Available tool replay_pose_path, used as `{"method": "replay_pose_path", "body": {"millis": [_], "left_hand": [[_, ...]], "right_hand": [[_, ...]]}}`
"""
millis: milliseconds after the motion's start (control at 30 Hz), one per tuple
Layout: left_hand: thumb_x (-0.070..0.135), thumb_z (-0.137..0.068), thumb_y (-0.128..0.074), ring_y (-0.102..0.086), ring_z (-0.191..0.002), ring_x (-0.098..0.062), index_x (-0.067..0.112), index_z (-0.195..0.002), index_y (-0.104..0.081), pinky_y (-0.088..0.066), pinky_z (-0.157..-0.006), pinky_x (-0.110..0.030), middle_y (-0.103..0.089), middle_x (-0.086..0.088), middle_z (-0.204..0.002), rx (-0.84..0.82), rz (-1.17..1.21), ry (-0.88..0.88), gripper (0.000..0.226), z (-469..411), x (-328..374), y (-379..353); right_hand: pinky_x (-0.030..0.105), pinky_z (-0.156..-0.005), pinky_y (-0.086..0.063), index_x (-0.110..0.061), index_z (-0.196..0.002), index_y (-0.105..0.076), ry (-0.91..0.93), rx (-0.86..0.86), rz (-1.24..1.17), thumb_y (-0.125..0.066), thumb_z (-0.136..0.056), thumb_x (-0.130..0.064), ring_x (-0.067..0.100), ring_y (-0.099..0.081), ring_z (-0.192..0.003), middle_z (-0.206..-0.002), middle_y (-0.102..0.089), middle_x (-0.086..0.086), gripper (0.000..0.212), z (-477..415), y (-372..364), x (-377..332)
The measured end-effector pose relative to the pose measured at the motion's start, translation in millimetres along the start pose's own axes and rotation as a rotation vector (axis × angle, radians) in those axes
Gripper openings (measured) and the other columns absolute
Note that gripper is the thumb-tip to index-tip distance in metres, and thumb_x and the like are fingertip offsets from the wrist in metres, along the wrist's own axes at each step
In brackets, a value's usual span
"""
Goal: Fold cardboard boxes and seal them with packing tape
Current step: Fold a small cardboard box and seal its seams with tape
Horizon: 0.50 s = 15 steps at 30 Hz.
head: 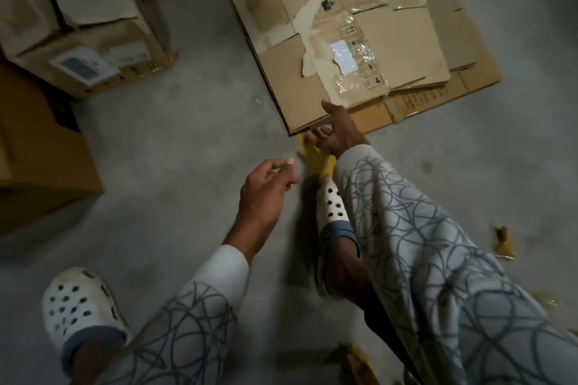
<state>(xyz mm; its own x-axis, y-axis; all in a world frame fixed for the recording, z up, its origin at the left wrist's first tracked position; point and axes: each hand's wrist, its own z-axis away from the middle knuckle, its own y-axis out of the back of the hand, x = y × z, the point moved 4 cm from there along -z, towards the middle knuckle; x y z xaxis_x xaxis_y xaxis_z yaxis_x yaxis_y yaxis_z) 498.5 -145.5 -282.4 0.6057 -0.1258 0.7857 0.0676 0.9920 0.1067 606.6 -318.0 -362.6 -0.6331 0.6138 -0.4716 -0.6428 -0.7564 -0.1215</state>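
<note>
Support surface: grey concrete floor (194,141).

Items resting directly on it, located from the stack of flattened cardboard boxes (359,40):

- The stack lies flat and carries torn tape and a white label remnant on its top sheet.
- Well left of the stack: an assembled carton (103,34) with a white shipping label.
- Left of and below the stack: a plain brown box (37,159).
- At the stack's near corner: a yellow scrap (316,156), just beside the cardboard edge.
- Below the stack: two white perforated clogs (78,306), both soles down.
- Below and right of the stack: crumpled brown tape scraps (503,244).
</note>
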Motion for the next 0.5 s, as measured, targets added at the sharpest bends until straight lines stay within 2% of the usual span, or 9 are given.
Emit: {"method": "replay_pose_path", "body": {"millis": [67,167,200,267,300,367,433,500], "left_hand": [[0.042,-0.100,-0.058,-0.069,-0.089,-0.014,0.021,-0.108,-0.069,-0.050,-0.075,-0.030,-0.077,0.000,-0.096,0.025,0.007,0.006,0.024,-7,-1,12],[0.041,-0.100,-0.059,-0.070,-0.087,-0.014,0.027,-0.101,-0.069,-0.053,-0.075,-0.031,-0.076,0.001,-0.095,0.038,-0.009,-0.005,0.018,-26,-17,21],[0.040,-0.099,-0.060,-0.070,-0.086,-0.013,0.028,-0.099,-0.069,-0.053,-0.074,-0.029,-0.076,0.002,-0.094,0.041,-0.014,-0.010,0.014,-31,-24,21],[0.036,-0.099,-0.062,-0.069,-0.082,-0.012,0.029,-0.098,-0.069,-0.051,-0.071,-0.025,-0.076,0.001,-0.093,0.036,-0.010,-0.007,0.009,-37,-38,18],[0.034,-0.098,-0.063,-0.068,-0.080,-0.010,0.029,-0.099,-0.070,-0.050,-0.069,-0.024,-0.076,0.000,-0.093,0.032,-0.001,0.002,0.008,-38,-44,16],[0.031,-0.097,-0.065,-0.067,-0.075,-0.008,0.027,-0.100,-0.070,-0.047,-0.065,-0.021,-0.076,-0.003,-0.094,0.027,0.025,0.025,0.007,-35,-50,15],[0.033,-0.095,-0.068,-0.067,-0.074,-0.009,0.029,-0.098,-0.070,-0.046,-0.064,-0.023,-0.076,-0.006,-0.095,0.030,0.033,0.041,0.005,-27,-44,19],[0.037,-0.093,-0.069,-0.068,-0.076,-0.012,0.032,-0.096,-0.070,-0.047,-0.066,-0.025,-0.076,-0.006,-0.094,0.048,0.020,0.017,0.007,-11,-24,32]], "right_hand": [[0.041,-0.080,-0.060,-0.018,-0.128,-0.053,-0.017,-0.008,-0.072,-0.075,-0.089,-0.027,0.031,-0.061,-0.111,-0.135,-0.055,0.015,0.045,-9,-2,11],[0.046,-0.094,-0.057,-0.014,-0.125,-0.047,0.014,-0.050,-0.168,-0.071,-0.093,-0.022,0.032,-0.061,-0.113,-0.116,-0.053,0.017,0.041,-26,-7,22],[0.043,-0.092,-0.057,-0.013,-0.126,-0.047,0.027,-0.049,-0.157,-0.070,-0.094,-0.022,0.029,-0.064,-0.108,-0.108,-0.053,0.015,0.040,-30,-10,23],[0.031,-0.069,-0.057,-0.010,-0.121,-0.054,0.051,-0.021,-0.075,-0.070,-0.095,-0.027,0.018,-0.065,-0.076,-0.089,-0.058,0.009,0.035,-44,-17,24],[0.027,-0.056,-0.051,-0.011,-0.116,-0.058,0.061,-0.011,-0.046,-0.070,-0.095,-0.030,0.013,-0.059,-0.059,-0.077,-0.060,0.004,0.030,-50,-21,23],[0.022,-0.047,-0.042,-0.014,-0.104,-0.064,0.083,0.026,-0.017,-0.068,-0.096,-0.030,0.010,-0.050,-0.041,-0.060,-0.058,-0.003,0.018,-56,-26,15],[0.020,-0.043,-0.033,-0.019,-0.094,-0.061,0.119,0.009,-0.026,-0.062,-0.099,-0.021,0.009,-0.040,-0.034,-0.056,-0.054,-0.006,0.005,-40,-37,1],[0.019,-0.042,-0.030,-0.020,-0.093,-0.057,0.138,-0.021,-0.064,-0.053,-0.099,-0.010,0.006,-0.041,-0.031,-0.067,-0.058,-0.006,0.012,-1,-53,-6]]}}
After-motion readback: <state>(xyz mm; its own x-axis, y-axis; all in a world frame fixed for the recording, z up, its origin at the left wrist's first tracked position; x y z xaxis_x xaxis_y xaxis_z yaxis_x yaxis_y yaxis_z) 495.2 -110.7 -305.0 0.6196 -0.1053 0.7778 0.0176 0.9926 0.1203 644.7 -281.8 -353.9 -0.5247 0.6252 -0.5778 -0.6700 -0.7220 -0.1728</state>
